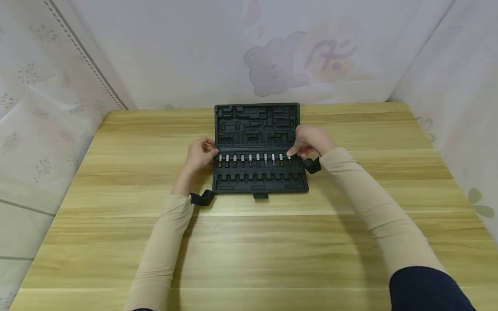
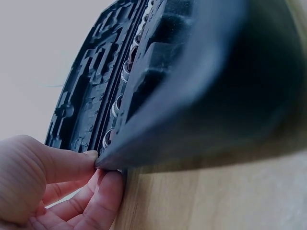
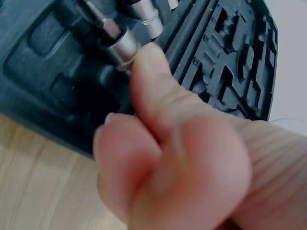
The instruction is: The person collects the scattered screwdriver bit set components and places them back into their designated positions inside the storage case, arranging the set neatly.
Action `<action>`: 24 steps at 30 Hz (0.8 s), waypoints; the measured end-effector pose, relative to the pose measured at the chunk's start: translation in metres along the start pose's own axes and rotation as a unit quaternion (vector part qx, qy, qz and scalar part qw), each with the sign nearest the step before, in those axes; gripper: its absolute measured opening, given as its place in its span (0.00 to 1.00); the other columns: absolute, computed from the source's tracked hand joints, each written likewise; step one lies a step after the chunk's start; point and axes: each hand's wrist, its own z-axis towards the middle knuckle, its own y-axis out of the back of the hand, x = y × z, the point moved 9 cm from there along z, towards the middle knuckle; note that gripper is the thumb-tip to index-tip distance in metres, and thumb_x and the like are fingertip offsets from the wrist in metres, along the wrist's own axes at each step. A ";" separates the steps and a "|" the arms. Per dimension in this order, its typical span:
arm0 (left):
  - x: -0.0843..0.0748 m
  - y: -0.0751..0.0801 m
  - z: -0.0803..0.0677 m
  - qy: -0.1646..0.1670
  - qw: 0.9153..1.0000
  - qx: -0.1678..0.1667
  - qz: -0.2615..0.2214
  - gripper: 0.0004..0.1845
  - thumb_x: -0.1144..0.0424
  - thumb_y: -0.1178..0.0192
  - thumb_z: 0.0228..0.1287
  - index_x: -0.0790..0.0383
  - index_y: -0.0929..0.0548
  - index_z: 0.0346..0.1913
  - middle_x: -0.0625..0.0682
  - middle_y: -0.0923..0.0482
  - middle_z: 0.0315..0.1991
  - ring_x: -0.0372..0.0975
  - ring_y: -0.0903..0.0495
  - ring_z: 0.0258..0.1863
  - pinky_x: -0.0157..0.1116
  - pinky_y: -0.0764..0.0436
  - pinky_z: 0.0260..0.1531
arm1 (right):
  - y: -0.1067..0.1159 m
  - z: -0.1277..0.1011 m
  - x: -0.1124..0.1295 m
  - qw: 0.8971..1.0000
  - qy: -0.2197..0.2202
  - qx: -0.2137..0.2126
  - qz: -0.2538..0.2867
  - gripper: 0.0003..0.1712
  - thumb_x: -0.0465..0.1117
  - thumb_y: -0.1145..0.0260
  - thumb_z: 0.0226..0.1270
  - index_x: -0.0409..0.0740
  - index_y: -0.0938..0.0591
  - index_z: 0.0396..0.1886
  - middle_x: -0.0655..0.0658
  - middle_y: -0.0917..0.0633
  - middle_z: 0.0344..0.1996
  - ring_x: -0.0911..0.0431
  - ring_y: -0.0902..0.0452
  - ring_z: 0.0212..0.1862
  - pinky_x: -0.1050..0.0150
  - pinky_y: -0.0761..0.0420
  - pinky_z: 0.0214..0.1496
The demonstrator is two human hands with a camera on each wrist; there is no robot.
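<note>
A black plastic tool case [image 1: 241, 187] lies open on the table, its moulded lid [image 1: 243, 126] folded to the back. Silver bit sockets [image 1: 258, 158] sit in a row across its tray. My left hand [image 1: 199, 153] pinches the left edge of the case, thumb on top and fingers below, as the left wrist view shows. At the right end of the row, my right hand [image 1: 313, 140] presses its straight thumb against the end of the last bit socket [image 3: 123, 48]. The other right fingers bend loosely beside the case's right edge and hold nothing.
The case stands on a wood-grain table [image 1: 249, 246], toward its back edge. Behind it hangs a pale printed sheet [image 1: 186, 52]. A latch [image 1: 260, 195] juts from the case's front edge. Black wrist mounts [image 1: 203, 198] sit near both hands.
</note>
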 end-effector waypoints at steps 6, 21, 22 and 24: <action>0.002 -0.003 0.001 0.006 1.000 -0.001 0.004 0.11 0.74 0.43 0.61 0.74 0.25 0.47 0.63 0.21 0.33 0.40 0.24 0.21 0.33 0.19 0.25 | 0.000 0.001 -0.004 0.998 -0.007 0.004 -0.066 0.29 0.54 0.33 0.58 0.30 0.25 0.43 0.53 0.27 0.10 0.66 0.35 0.12 0.74 0.29 0.21; 0.003 -0.001 0.001 0.004 1.000 -0.002 0.006 0.12 0.74 0.43 0.61 0.73 0.25 0.47 0.64 0.21 0.34 0.42 0.23 0.23 0.35 0.18 0.25 | 0.002 0.004 0.004 0.996 -0.024 -0.009 -0.082 0.40 0.51 0.31 0.57 0.27 0.35 0.58 0.51 0.24 0.15 0.64 0.32 0.14 0.72 0.25 0.26; 0.003 -0.001 0.001 0.004 1.000 -0.002 0.006 0.12 0.74 0.43 0.61 0.73 0.25 0.47 0.64 0.21 0.34 0.42 0.23 0.23 0.35 0.18 0.26 | 0.002 0.004 0.006 0.995 -0.016 -0.014 -0.096 0.38 0.51 0.31 0.57 0.27 0.32 0.56 0.51 0.23 0.16 0.64 0.31 0.15 0.71 0.24 0.28; 0.002 -0.001 0.001 0.003 1.000 -0.002 0.006 0.12 0.74 0.43 0.61 0.73 0.25 0.47 0.64 0.21 0.34 0.42 0.24 0.23 0.35 0.19 0.25 | 0.004 0.003 0.009 0.993 -0.002 -0.021 -0.120 0.34 0.52 0.31 0.57 0.28 0.27 0.52 0.51 0.22 0.16 0.64 0.29 0.15 0.67 0.21 0.36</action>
